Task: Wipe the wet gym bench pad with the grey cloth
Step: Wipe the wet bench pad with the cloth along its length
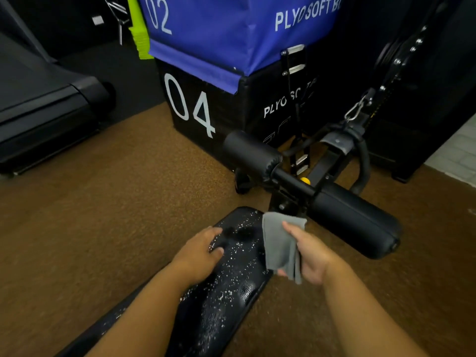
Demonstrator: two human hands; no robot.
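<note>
Looking down along the bench pad [231,287]: black, glossy, speckled with water droplets over most of its visible surface. Its long axis runs from lower left to upper right, and its rounded end points toward the black roller pads [353,217] of the bench frame. No containers in view; two stacked plyo boxes stand behind the bench, a blue one [231,34] marked 02 on a black one [206,106] marked 04.

Left hand [199,253]: palm down, fingers loosely spread, resting flat on the pad's left edge, grasping nothing.

Right hand [311,256]: closed around the grey cloth [279,243], thumb on top. The cloth is folded, hanging at the pad's right edge near its far end; whether it touches the pad I cannot tell.

Floor [103,215]: brown, speckled. Treadmill [46,104] at far left.
</note>
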